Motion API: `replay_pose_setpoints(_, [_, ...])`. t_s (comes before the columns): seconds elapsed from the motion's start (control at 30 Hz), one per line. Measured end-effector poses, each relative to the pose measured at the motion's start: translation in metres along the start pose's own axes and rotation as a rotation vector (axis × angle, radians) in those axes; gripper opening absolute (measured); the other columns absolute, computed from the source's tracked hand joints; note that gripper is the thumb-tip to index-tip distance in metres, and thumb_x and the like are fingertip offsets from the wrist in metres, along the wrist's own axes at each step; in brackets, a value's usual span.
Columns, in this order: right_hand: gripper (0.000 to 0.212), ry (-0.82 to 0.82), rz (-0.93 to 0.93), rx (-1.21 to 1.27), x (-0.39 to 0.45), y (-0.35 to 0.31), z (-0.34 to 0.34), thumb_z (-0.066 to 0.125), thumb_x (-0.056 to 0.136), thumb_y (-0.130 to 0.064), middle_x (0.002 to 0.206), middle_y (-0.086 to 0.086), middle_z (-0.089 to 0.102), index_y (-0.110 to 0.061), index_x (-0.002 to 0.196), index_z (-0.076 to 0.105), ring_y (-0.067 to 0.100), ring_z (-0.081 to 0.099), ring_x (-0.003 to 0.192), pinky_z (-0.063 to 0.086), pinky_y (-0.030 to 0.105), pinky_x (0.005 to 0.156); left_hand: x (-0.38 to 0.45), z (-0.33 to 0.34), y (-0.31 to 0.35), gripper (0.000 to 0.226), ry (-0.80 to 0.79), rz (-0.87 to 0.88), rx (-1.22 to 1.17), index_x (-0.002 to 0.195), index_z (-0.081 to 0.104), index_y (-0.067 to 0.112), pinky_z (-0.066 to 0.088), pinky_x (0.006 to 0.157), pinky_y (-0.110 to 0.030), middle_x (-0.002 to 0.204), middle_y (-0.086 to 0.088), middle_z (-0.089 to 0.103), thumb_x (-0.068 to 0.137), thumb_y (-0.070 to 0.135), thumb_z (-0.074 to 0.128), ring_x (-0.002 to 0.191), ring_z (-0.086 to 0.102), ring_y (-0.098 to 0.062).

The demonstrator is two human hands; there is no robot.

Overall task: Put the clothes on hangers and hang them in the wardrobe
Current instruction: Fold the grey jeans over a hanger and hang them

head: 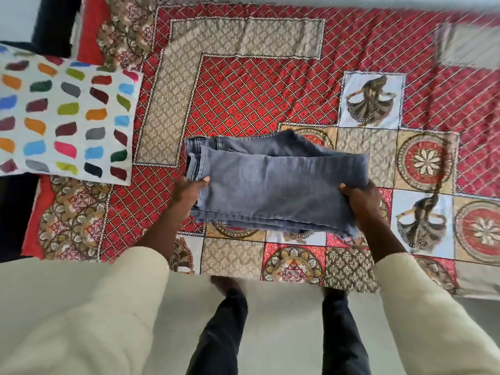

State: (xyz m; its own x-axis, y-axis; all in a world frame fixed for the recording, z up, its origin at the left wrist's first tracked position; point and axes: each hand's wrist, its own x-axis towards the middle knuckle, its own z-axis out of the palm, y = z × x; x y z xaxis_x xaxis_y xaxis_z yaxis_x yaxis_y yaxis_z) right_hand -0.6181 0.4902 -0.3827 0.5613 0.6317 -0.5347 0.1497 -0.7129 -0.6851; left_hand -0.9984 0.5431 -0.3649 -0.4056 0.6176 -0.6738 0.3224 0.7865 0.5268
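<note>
Jeans (273,182), folded, are held above the bedspread (243,93): left hand (186,192) grips one short edge, right hand (361,200) the opposite. Layers between the grips hang loose. Risk: the fold slips open, since only the edges are pinched. No hanger is visible.

Bed (270,85) spans the upper view, covered by a red patchwork bedspread (243,98) with lattice, floral medallion and dancer panels. White pillow (65,115) with multicoloured leaf marks lies at its left end. Pale plain floor (284,320) below. Even, soft light; far right edge blurred.
</note>
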Motion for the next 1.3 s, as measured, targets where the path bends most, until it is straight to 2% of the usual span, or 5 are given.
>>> replay_pose_setpoints(0.43, [0.038,0.069,-0.043,-0.197,0.191,0.084,-0.218,0.058,0.081,-0.005,0.113,0.016,0.061,-0.009,0.119,0.052,0.028,0.057,0.103,0.046,0.041,0.083,-0.056,0.278,0.088,0.076,0.049,0.05,0.285,0.15,0.026,0.003,0.047,0.093,-0.039,0.146,-0.024,0.042,0.087,0.005,0.068,0.122,0.051,-0.035])
replay_pose_setpoints(0.53, [0.062,0.157,-0.154,-0.614,0.17,0.082,-0.186,0.041,0.092,-0.004,0.158,0.019,0.023,-0.003,0.151,0.022,0.036,0.02,0.145,0.017,0.046,0.117,-0.085,0.309,0.081,0.07,0.373,0.352,0.496,0.15,0.028,0.0,0.023,0.116,-0.043,0.153,-0.025,0.031,0.087,0.006,0.059,0.142,0.029,-0.039])
replay_pose_setpoints(0.67, [0.062,-0.216,-0.524,-0.73,0.133,0.073,-0.127,0.021,0.1,-0.039,0.165,0.009,0.005,-0.011,0.155,0.021,0.027,0.002,0.152,0.0,0.042,0.121,-0.109,0.363,0.074,0.064,0.05,0.885,0.9,0.154,0.026,0.016,0.013,0.12,-0.054,0.162,-0.017,0.015,0.098,0.038,0.047,0.15,0.01,-0.036])
replay_pose_setpoints(0.87, [0.072,-0.232,-0.575,-1.037,0.164,0.116,-0.141,0.007,0.096,-0.07,0.162,-0.011,-0.016,-0.032,0.156,-0.006,0.018,-0.018,0.15,-0.02,0.048,0.117,-0.074,0.37,0.055,0.098,-0.077,0.682,1.213,0.151,-0.02,0.039,-0.024,0.104,-0.067,0.156,0.006,-0.035,0.075,0.094,0.01,0.145,-0.03,-0.031])
replay_pose_setpoints(1.3, [0.088,-0.406,-0.348,-1.146,0.195,0.11,-0.177,0.016,0.089,-0.078,0.155,-0.006,-0.036,-0.03,0.15,-0.025,0.02,-0.033,0.144,-0.029,0.052,0.109,-0.089,0.377,0.081,0.101,-0.205,0.521,1.298,0.148,-0.031,0.024,-0.026,0.102,-0.065,0.152,-0.009,-0.042,0.082,0.087,0.014,0.141,-0.035,-0.04])
